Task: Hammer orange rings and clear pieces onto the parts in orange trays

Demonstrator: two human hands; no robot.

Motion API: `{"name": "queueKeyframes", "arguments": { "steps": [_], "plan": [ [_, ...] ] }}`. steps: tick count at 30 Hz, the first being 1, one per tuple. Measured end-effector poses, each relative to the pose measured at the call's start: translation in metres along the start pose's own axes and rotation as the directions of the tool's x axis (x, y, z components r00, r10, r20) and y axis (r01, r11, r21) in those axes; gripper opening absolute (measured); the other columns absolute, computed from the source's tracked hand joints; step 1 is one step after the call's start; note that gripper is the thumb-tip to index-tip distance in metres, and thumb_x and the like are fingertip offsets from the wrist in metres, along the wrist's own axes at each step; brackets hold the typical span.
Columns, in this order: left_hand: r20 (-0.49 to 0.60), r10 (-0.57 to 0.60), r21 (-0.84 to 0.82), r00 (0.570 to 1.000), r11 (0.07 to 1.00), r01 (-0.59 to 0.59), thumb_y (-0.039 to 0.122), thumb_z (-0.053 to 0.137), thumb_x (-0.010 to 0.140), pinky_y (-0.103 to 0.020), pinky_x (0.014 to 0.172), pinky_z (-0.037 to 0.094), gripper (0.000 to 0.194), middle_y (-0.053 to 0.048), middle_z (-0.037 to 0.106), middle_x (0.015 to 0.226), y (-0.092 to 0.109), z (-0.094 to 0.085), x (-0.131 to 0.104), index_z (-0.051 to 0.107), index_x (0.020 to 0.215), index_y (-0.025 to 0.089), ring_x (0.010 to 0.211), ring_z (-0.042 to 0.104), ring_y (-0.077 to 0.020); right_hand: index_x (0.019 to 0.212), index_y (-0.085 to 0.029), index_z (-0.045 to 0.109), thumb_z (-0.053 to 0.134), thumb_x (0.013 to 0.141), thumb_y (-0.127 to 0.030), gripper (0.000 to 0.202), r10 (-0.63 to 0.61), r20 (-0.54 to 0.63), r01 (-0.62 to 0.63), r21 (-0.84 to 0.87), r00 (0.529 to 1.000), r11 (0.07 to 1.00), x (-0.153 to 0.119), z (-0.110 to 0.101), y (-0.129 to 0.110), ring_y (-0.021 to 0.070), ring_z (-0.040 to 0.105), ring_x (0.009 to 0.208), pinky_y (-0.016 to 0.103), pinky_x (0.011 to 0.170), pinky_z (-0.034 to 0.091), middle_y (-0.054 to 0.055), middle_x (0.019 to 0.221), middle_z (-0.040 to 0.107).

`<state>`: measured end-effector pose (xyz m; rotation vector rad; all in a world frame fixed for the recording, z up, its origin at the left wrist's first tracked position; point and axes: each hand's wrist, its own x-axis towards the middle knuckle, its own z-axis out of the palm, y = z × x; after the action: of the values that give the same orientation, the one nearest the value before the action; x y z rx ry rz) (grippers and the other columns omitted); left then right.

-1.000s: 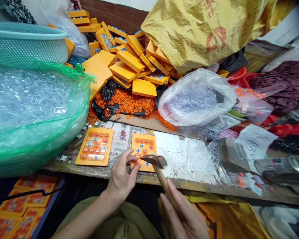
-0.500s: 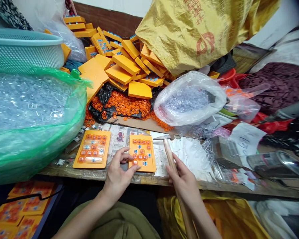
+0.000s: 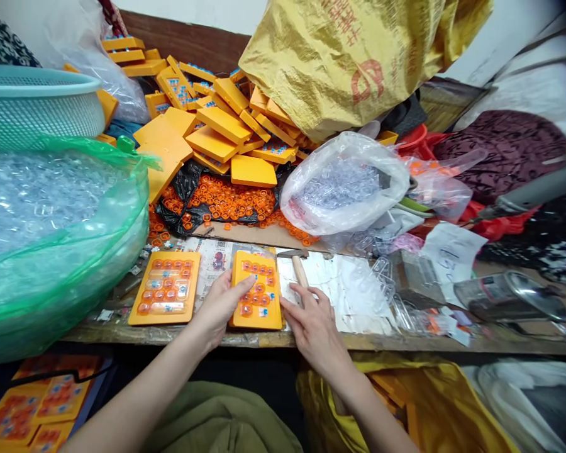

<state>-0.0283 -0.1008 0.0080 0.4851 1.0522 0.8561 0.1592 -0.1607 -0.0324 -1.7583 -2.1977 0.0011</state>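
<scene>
My left hand (image 3: 216, 309) grips the left edge of a yellow board (image 3: 272, 314), its thumb over the front. That board carries round orange pieces, with small blue-and-white pieces among them. At its right edge, my right hand (image 3: 314, 324) touches the side with the fingertips. The wooden handle of a hammer (image 3: 300, 270) passes beneath the right hand's curled fingers, partly hidden; its metal head rests beyond the board's upper right corner. To the left lies a second yellow board (image 3: 135, 309) with orange pieces and clear covers.
A green bag (image 3: 136, 251) of clear parts bulges at the left. Behind are piled yellow boards (image 3: 253, 171), loose orange rings (image 3: 231, 200) and a white bag (image 3: 295, 214) of clear parts. A metal mug (image 3: 509, 296) lies at the right. More boards show below left.
My left hand has shifted from the board's lower front to its left edge, thumb higher up. The right hand has moved left against the board, and the hammer handle is now mostly covered.
</scene>
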Motion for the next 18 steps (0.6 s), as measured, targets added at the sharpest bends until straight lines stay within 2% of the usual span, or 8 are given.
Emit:
{"name": "queueKeyframes", "arguments": {
  "steps": [3, 5, 6, 7, 10, 12, 14, 18],
  "plan": [
    [0.039, -0.035, -0.047, 0.999, 0.998, 0.037, 0.021, 0.069, 0.075, -0.037, 0.074, 0.060, 0.029, -0.011, 0.073, 0.097, -0.002, 0.004, 0.006, 0.059, 0.101, 0.015, 0.083, 0.071, -0.0232, 0.110, -0.018, 0.068, 0.045, 0.089, -0.019, 0.032, 0.037, -0.194, -0.052, -0.071, 0.980, 0.996, 0.004, -0.013, 0.042, 0.0273, 0.051, 0.114, 0.044, 0.094, 0.044, 0.014, 0.123, 0.059],
    [0.031, -0.050, -0.093, 0.998, 0.994, 0.053, 0.017, 0.068, 0.075, -0.036, 0.076, 0.059, 0.027, -0.010, 0.074, 0.096, -0.005, 0.002, 0.007, 0.059, 0.102, 0.015, 0.082, 0.072, -0.0222, 0.117, -0.012, 0.064, 0.043, 0.085, -0.011, 0.038, 0.185, -0.277, -0.259, -0.260, 0.943, 0.930, 0.009, -0.025, 0.082, 0.0324, 0.047, 0.120, 0.051, 0.097, 0.038, 0.018, 0.128, 0.056],
    [0.031, -0.059, -0.124, 0.998, 0.990, 0.062, 0.015, 0.066, 0.077, -0.035, 0.076, 0.059, 0.027, -0.010, 0.074, 0.095, -0.006, 0.000, 0.006, 0.060, 0.102, 0.015, 0.082, 0.072, -0.0216, 0.120, -0.009, 0.062, 0.043, 0.081, -0.007, 0.043, 0.236, -0.265, -0.322, -0.354, 0.935, 0.878, 0.012, -0.030, 0.102, 0.0370, 0.042, 0.124, 0.056, 0.097, 0.034, 0.020, 0.131, 0.054],
    [0.032, -0.069, -0.156, 0.997, 0.985, 0.073, 0.014, 0.064, 0.078, -0.035, 0.077, 0.059, 0.026, -0.009, 0.074, 0.095, -0.007, -0.003, 0.004, 0.060, 0.103, 0.015, 0.081, 0.072, -0.0211, 0.118, -0.007, 0.063, 0.043, 0.078, -0.004, 0.045, 0.241, -0.220, -0.314, -0.413, 0.945, 0.855, 0.015, -0.034, 0.121, 0.0400, 0.041, 0.125, 0.059, 0.098, 0.031, 0.022, 0.130, 0.055],
    [0.056, -0.107, -0.232, 0.993, 0.966, 0.117, 0.010, 0.061, 0.080, -0.036, 0.079, 0.059, 0.031, -0.010, 0.074, 0.095, -0.010, -0.009, -0.003, 0.059, 0.110, 0.014, 0.082, 0.072, -0.0220, 0.098, -0.013, 0.072, 0.045, 0.071, -0.001, 0.040, 0.191, -0.082, -0.208, -0.421, 0.978, 0.883, 0.025, -0.042, 0.163, 0.0364, 0.053, 0.113, 0.056, 0.098, 0.031, 0.017, 0.110, 0.069],
    [0.079, -0.131, -0.267, 0.988, 0.952, 0.147, 0.009, 0.060, 0.080, -0.039, 0.081, 0.058, 0.036, -0.012, 0.073, 0.098, -0.012, -0.013, -0.007, 0.057, 0.116, 0.014, 0.085, 0.072, -0.0239, 0.085, -0.018, 0.073, 0.045, 0.071, -0.001, 0.036, 0.145, -0.042, -0.150, -0.379, 0.989, 0.913, 0.032, -0.044, 0.176, 0.0314, 0.060, 0.100, 0.050, 0.096, 0.035, 0.012, 0.094, 0.073],
    [0.088, -0.146, -0.299, 0.985, 0.940, 0.165, 0.008, 0.059, 0.081, -0.041, 0.084, 0.057, 0.039, -0.013, 0.073, 0.100, -0.012, -0.015, -0.011, 0.055, 0.120, 0.012, 0.089, 0.071, -0.0253, 0.083, -0.018, 0.073, 0.044, 0.073, -0.002, 0.035, 0.114, -0.050, -0.124, -0.334, 0.992, 0.934, 0.038, -0.045, 0.178, 0.0293, 0.062, 0.090, 0.045, 0.090, 0.039, 0.012, 0.083, 0.073],
    [0.074, -0.155, -0.325, 0.985, 0.930, 0.170, 0.007, 0.057, 0.083, -0.041, 0.085, 0.056, 0.039, -0.013, 0.073, 0.099, -0.011, -0.015, -0.013, 0.054, 0.122, 0.012, 0.090, 0.071, -0.0252, 0.111, -0.011, 0.065, 0.044, 0.084, -0.013, 0.034, 0.114, -0.164, -0.146, -0.198, 0.980, 0.969, 0.045, -0.043, 0.149, 0.0280, 0.063, 0.074, 0.040, 0.067, 0.048, 0.015, 0.081, 0.070]
  ]
}}
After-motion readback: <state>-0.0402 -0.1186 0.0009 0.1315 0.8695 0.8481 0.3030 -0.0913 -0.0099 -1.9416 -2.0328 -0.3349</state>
